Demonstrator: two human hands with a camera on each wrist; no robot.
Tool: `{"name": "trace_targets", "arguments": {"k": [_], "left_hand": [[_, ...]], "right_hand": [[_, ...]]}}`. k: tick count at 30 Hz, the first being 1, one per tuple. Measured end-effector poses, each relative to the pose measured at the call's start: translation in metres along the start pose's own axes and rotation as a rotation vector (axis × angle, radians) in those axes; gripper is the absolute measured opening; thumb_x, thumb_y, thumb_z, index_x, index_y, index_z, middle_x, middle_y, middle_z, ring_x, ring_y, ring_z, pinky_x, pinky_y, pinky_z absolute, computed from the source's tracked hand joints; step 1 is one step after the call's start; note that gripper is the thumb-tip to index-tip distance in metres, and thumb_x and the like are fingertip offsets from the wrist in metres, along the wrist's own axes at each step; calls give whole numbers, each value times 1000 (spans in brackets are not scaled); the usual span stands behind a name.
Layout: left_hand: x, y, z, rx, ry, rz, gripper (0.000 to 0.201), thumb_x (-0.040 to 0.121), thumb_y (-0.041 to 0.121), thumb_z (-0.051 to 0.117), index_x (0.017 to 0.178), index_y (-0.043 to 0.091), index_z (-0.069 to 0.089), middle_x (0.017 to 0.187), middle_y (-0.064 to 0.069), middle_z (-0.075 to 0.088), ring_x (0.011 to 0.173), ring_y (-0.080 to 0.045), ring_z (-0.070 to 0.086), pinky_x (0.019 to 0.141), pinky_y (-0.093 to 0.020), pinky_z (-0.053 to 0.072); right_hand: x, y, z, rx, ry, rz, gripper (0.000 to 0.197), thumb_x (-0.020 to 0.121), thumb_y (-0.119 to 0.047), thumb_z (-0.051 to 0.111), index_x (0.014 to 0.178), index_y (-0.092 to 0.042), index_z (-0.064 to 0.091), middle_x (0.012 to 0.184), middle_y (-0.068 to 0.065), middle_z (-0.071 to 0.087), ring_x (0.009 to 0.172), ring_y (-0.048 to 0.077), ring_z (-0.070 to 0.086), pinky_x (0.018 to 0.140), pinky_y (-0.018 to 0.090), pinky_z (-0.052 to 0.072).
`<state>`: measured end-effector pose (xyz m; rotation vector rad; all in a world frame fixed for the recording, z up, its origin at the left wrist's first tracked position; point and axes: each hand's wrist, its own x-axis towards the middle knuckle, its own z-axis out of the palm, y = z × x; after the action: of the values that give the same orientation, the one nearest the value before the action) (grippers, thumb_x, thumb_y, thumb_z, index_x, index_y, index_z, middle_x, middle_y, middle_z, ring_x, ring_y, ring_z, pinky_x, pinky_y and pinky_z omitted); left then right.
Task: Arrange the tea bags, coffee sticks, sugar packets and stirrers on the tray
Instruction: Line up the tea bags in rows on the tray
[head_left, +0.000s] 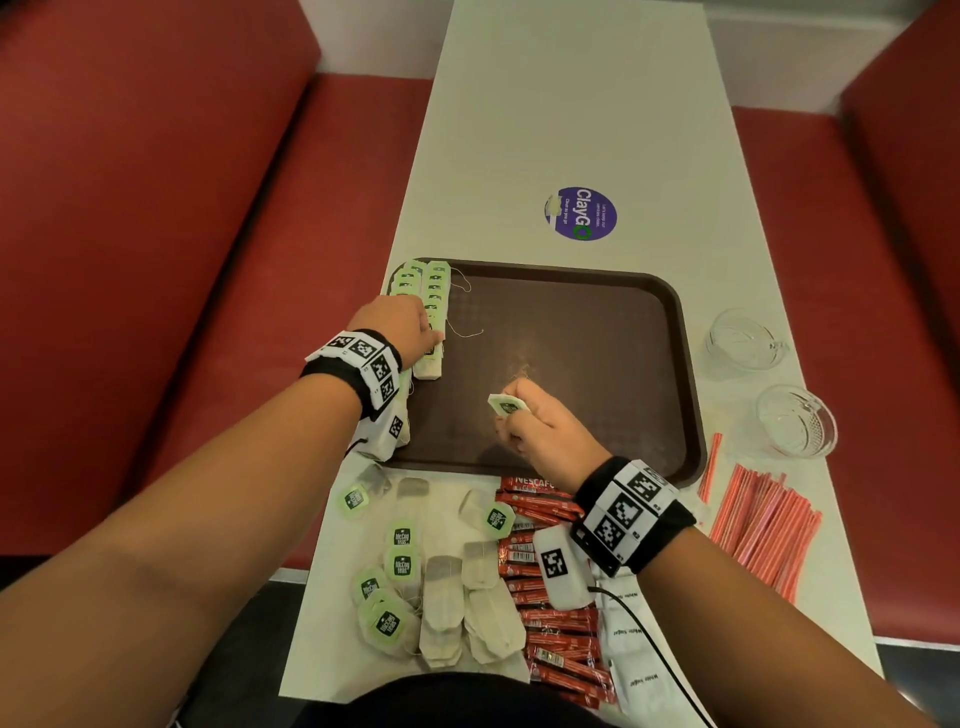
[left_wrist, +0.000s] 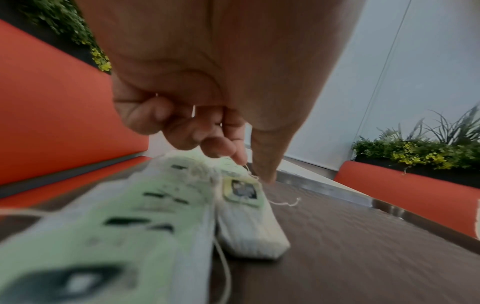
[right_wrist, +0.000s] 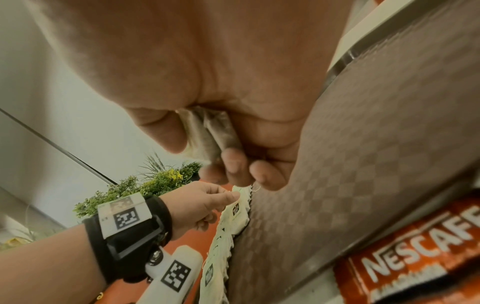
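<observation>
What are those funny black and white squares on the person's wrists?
Both arms are bare, with no sleeves. Each wrist wears a black strap: the left wrist's band and the right wrist's band both carry white blocks printed with black square-pattern codes. A thin black cable trails from the right one.

The right hand covers most of the tea bag it holds; only the green tag shows from above. The left hand hides the near end of the tea bag rows under its fingers. In the left wrist view the nearest bags are blurred, probably too close. Below the right hand, the coffee sticks run under its wrist.
</observation>
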<state>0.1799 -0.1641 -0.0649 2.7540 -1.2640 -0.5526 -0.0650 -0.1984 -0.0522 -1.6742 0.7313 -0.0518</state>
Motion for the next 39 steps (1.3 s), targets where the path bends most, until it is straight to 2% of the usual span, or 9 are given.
{"name": "trace_targets", "arguments": {"k": [5, 10, 15, 18, 20, 24, 27, 35, 39], "left_hand": [[4, 9, 12, 109, -65, 4, 43, 88, 55, 61, 109, 18, 60, 104, -4, 66, 97, -26, 62, 84, -39, 53], [1, 13, 5, 91, -80, 7, 37, 92, 52, 57, 106, 18, 61, 102, -3, 67, 95, -26, 63, 83, -37, 53], [-36, 19, -10, -335, 12, 226, 28, 99, 50, 49, 96, 26, 63, 82, 8, 63, 79, -11, 60, 68, -27, 40], [-74, 25, -17, -596, -88, 352, 21, 91, 49, 62, 91, 29, 69, 77, 13, 63, 67, 2, 53, 65, -21, 41], [-87, 24, -11, -637, -122, 429, 14, 84, 42, 74, 87, 29, 71, 81, 9, 67, 73, -6, 58, 70, -26, 50], [-93, 19, -1, -678, -31, 410, 5, 88, 31, 74, 87, 31, 69, 80, 6, 68, 77, -18, 61, 76, -40, 53], [-98, 16, -4, -719, 55, 377, 4, 89, 28, 72, 88, 29, 69, 81, 5, 68, 75, -15, 58, 74, -34, 51], [-104, 13, -18, -628, 96, 423, 10, 91, 20, 71, 87, 29, 69, 75, 15, 64, 67, 3, 52, 65, -10, 37], [-98, 7, -26, -553, 227, 377, 3, 92, 24, 68, 91, 27, 69, 75, 10, 64, 64, -3, 51, 64, -19, 41]], "right_hand": [[1, 0, 0, -125, 24, -60, 8, 101, -20, 46, 94, -21, 50, 72, -3, 50, 60, 11, 44, 59, 34, 40], [4, 3, -2, -184, 57, -81, 5, 101, -23, 53, 96, -22, 54, 71, 0, 62, 62, 13, 57, 67, 40, 52], [7, 1, -3, 49, 67, -25, 2, 100, -13, 56, 102, -12, 56, 81, 9, 74, 67, 33, 71, 62, 43, 57], [8, -2, -1, 123, 61, 5, 6, 101, -12, 56, 104, -9, 53, 88, 9, 76, 67, 37, 72, 52, 36, 52], [9, -3, 0, 138, 48, 21, 9, 100, -15, 58, 102, -9, 52, 88, 9, 76, 66, 38, 72, 49, 35, 51], [13, 2, 3, -50, 88, -69, 15, 97, -26, 63, 98, -12, 56, 78, 3, 71, 62, 22, 60, 58, 43, 50], [13, 3, 5, -112, 109, -139, 19, 101, -31, 56, 95, -14, 55, 78, 0, 56, 70, 15, 50, 68, 44, 46], [16, 0, 9, -72, 104, -192, 20, 98, -40, 51, 91, -23, 59, 76, 4, 56, 69, 14, 50, 69, 48, 47], [19, 2, 9, -57, 105, -157, 11, 102, -30, 54, 100, -20, 55, 79, -3, 54, 70, 7, 49, 68, 34, 43]]}}
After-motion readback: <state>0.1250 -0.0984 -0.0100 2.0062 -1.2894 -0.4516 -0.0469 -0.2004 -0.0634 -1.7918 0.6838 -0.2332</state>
